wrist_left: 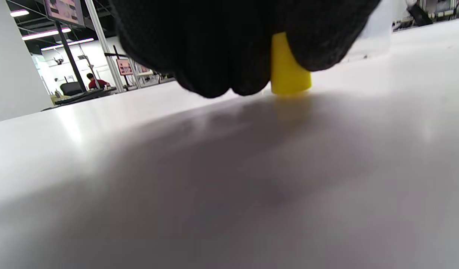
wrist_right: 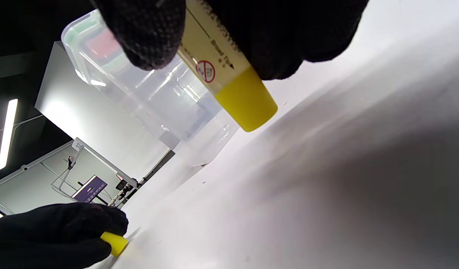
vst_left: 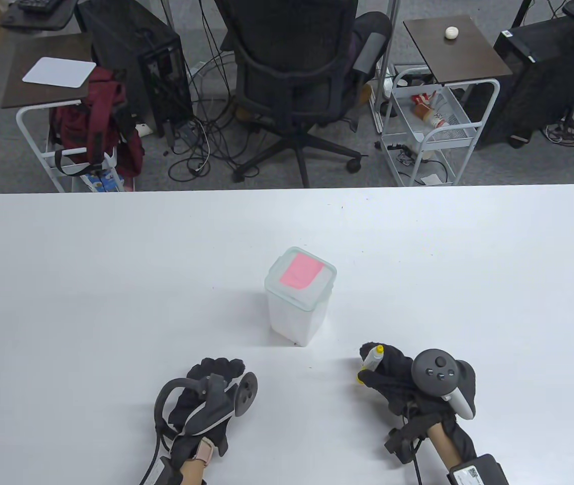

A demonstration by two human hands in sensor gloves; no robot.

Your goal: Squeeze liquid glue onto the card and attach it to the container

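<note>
A clear lidded container (vst_left: 297, 313) stands at the table's middle with a pink card (vst_left: 301, 271) lying flat on its lid. It also shows in the right wrist view (wrist_right: 151, 93). My right hand (vst_left: 375, 364) grips a glue tube (vst_left: 372, 359) with yellow ends, tilted just above the table to the container's right; in the right wrist view the tube (wrist_right: 222, 59) points its yellow end down. My left hand (vst_left: 224, 369) rests on the table in front of the container and pinches a small yellow cap (wrist_left: 289, 67) that touches the tabletop; the cap also shows in the right wrist view (wrist_right: 115, 243).
The white table (vst_left: 90, 262) stretches wide on both sides of the container. Beyond its far edge stand an office chair (vst_left: 297, 76), two white carts (vst_left: 433, 131) and computer towers.
</note>
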